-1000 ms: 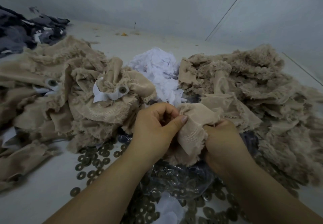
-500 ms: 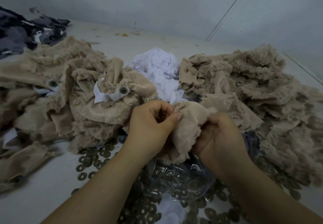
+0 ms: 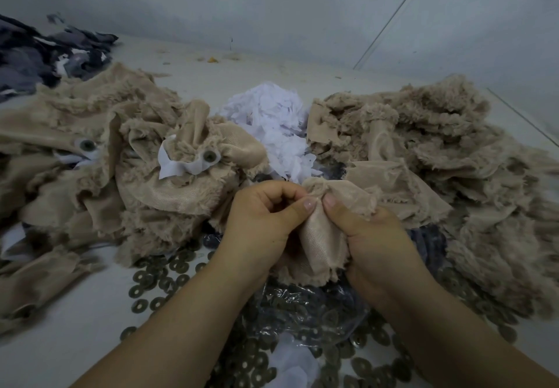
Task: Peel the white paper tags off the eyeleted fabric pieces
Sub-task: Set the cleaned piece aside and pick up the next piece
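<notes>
A beige fuzzy fabric piece point(image 3: 323, 236) is bunched between both hands at the centre. My left hand point(image 3: 260, 221) pinches its top fold with thumb and curled fingers. My right hand point(image 3: 372, 233) grips the same piece from the right, thumb tip close to the left thumb. No tag shows on this piece; its eyelet is hidden. On the left pile point(image 3: 90, 151) lies a piece with a metal eyelet point(image 3: 209, 155) and a white paper tag point(image 3: 178, 167). Another eyelet point(image 3: 87, 145) with white paper sits further left.
A heap of peeled white paper point(image 3: 272, 127) lies behind my hands. A second beige fabric pile point(image 3: 438, 157) fills the right. Several metal washers point(image 3: 157, 275) and a clear plastic bag point(image 3: 302, 306) of them lie in front. Dark grey fabric point(image 3: 45, 52) sits far left.
Both hands have drawn the fabric piece closer together; the right thumb has come up onto the top fold beside the left thumb. The piles have not moved.
</notes>
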### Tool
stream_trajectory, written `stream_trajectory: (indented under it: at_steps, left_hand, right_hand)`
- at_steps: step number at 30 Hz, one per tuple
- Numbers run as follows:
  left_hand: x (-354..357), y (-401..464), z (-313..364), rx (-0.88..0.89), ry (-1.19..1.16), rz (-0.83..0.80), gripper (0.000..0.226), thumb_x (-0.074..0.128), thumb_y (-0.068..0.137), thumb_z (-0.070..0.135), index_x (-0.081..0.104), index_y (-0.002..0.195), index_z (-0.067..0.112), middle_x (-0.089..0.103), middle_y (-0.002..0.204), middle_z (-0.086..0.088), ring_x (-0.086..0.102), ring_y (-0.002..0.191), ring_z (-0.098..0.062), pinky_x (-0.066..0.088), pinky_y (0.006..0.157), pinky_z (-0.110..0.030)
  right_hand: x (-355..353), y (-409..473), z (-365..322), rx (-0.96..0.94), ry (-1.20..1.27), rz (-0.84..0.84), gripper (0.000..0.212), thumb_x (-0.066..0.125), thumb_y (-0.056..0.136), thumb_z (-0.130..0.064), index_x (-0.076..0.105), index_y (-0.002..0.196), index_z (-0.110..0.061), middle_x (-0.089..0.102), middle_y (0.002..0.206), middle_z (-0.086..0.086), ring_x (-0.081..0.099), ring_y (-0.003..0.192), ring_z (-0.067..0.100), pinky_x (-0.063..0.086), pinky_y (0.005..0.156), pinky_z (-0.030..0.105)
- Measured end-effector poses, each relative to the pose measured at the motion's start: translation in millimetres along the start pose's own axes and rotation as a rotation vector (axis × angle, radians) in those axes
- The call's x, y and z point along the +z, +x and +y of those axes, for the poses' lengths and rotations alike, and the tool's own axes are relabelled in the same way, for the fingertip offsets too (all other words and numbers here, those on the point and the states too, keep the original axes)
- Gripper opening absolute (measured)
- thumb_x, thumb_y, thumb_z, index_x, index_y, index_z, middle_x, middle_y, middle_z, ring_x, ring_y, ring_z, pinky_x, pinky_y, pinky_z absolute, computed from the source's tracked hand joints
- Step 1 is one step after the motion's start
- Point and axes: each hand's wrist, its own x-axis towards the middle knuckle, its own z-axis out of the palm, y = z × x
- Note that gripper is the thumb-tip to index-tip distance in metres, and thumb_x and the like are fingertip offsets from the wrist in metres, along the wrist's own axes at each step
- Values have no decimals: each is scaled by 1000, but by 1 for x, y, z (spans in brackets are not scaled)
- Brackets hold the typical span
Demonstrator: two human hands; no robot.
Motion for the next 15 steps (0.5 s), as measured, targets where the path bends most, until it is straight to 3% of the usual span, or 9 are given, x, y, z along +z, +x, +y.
stream_trajectory:
  at_steps: [7, 15]
  left_hand:
    - [2, -1, -1, -48, -83, 37, 6, 71, 73, 14, 73, 68, 16, 58, 71, -15, 49, 72, -26, 47, 67, -33]
    - [5, -2, -2, -34, -72, 42, 10, 67, 75, 14, 70, 66, 18, 53, 65, -10, 43, 67, -23, 43, 59, -27]
  right_hand:
    - [0, 0, -2, -22, -13, -7, 38, 74, 72, -21, 74, 105, -2, 77, 102, 17, 75, 97, 32, 59, 87, 45]
    - [0, 0, -3, -25, -7, -7, 38, 74, 70, -22, 75, 103, -3, 77, 101, 16, 76, 93, 30, 61, 81, 42]
